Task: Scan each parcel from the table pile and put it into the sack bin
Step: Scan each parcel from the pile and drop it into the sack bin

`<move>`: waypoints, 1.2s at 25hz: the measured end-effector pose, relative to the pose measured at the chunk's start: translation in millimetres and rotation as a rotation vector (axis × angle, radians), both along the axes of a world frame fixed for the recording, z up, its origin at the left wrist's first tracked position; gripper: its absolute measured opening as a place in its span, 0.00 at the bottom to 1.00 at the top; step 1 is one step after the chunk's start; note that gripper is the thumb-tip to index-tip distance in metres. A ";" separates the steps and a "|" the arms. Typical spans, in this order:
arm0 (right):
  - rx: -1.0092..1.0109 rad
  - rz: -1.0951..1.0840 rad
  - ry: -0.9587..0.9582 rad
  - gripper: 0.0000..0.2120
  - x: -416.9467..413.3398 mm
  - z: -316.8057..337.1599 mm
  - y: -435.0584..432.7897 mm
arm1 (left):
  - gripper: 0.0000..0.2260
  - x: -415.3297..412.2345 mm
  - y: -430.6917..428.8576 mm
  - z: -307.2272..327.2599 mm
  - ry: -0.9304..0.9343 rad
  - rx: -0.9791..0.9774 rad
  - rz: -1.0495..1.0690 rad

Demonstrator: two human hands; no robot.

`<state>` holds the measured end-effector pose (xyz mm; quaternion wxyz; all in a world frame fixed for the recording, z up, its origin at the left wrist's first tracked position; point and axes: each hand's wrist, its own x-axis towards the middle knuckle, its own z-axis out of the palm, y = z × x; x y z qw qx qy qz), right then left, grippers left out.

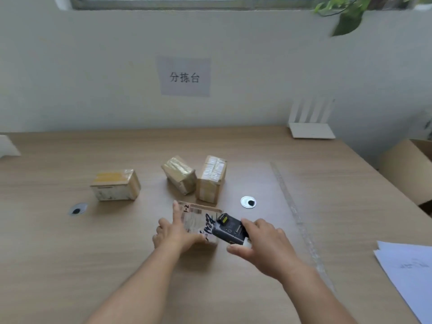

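A small cardboard parcel (196, 218) with a white label and black handwriting lies on the wooden table (257, 160) near its front middle. My left hand (174, 232) grips its left side, fingers along the edge. My right hand (264, 242) holds a black handheld scanner (228, 228) just over the parcel's right end. Three more taped parcels stand farther back: one at the left (115, 185), one tilted in the middle (179, 174), one upright beside it (211, 178).
An open cardboard box (408, 169) stands off the table's right edge. White paper sheets (409, 270) lie at the front right. A white router (312, 129) sits at the back right. Two cable holes (248, 202) (78, 209) are in the tabletop.
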<state>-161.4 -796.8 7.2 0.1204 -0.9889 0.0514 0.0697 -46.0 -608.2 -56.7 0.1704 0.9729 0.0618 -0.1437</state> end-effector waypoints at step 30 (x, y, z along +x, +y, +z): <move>0.100 -0.036 0.020 0.29 -63.1 -6.3 -26.2 | 0.27 -46.4 -18.3 14.1 -0.002 -0.189 -0.325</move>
